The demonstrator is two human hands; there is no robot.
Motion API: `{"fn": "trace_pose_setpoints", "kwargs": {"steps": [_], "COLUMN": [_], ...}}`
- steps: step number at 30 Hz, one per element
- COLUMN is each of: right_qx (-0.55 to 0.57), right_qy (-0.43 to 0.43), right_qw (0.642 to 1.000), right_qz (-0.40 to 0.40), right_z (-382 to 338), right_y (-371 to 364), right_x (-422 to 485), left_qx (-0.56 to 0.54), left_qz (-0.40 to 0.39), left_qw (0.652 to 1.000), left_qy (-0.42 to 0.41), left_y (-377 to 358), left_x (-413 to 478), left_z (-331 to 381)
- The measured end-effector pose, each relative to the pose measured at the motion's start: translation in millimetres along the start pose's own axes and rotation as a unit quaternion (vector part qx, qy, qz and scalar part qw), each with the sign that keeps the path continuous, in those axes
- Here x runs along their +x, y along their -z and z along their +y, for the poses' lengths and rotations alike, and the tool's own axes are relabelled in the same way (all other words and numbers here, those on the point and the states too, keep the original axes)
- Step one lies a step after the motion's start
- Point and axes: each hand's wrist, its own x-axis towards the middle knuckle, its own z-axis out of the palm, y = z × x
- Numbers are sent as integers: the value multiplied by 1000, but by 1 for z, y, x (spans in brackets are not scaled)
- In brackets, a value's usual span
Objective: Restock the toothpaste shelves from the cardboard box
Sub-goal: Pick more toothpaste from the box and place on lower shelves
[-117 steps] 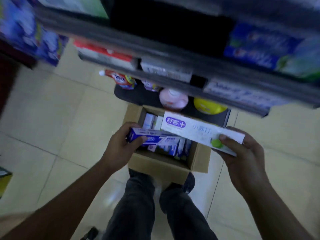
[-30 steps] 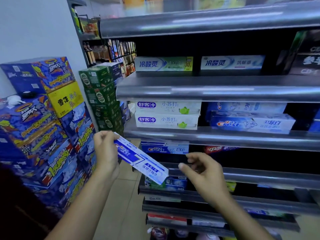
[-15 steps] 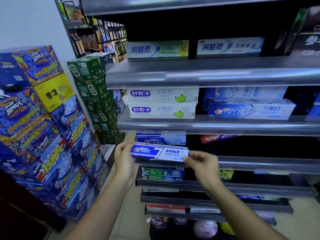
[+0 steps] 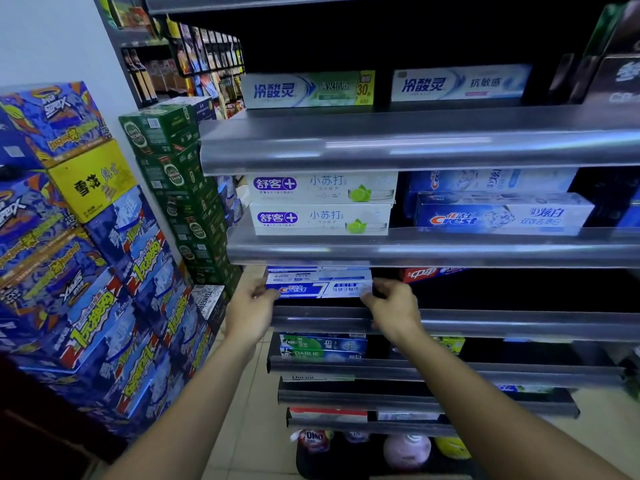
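Observation:
A blue and white Crest toothpaste box point(image 4: 318, 289) lies lengthwise on the third shelf point(image 4: 485, 322), just under another box of the same kind point(image 4: 317, 273). My left hand point(image 4: 251, 311) grips its left end and my right hand point(image 4: 391, 306) pinches its right end. The cardboard box is out of view.
Two white toothpaste boxes point(image 4: 322, 202) and Crest boxes point(image 4: 502, 216) fill the shelf above. Green Darlie boxes point(image 4: 322, 346) sit on the shelf below. Stacked blue drink cartons point(image 4: 69, 254) and green beer cartons point(image 4: 180, 188) stand at the left. Bottles point(image 4: 405, 448) stand on the floor level.
Both hands carried the Crest box up and forward from in front of the shelf edge into the third shelf, under the box there. The camera moved closer.

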Motion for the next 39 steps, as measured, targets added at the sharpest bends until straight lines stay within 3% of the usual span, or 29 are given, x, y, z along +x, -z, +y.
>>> {"fn": "trace_pose_setpoints", "kwargs": {"steps": [2,7,13,16,19,23,30,34,39], "right_qx": [-27,-37,34,40,13,-74,-179,-176,-187], "right_qy": [-20,-10,60,83,49,-57,-234,-320,-337], "right_qw": [999,997,997,995,997,987,925,890,882], "right_qz": [-42,-63,-19,-27,-62,-129,-240,-272,-272], "right_z": [3,12,21,58,119,231,432,537,665], "right_y": [-4,1,40,73,109,155,184,154,100], "right_x": [-1,-1,-28,-51,-66,-75,-93,-105,-107], "left_qx": [14,14,-28,-3,46,105,164,238,333], "left_qz": [-16,-13,133,120,62,-26,-127,-152,-178], "left_qw": [1000,1000,990,991,997,983,932,877,851], "left_qy": [11,19,-39,-55,16,146,298,388,366], "left_y": [-2,-3,-6,-25,-67,-143,-292,-355,-416], "left_x": [3,6,-28,-71,-118,-190,-288,-306,-283], "left_z": [-5,-10,-13,-44,-90,-170,-316,-412,-542]}}
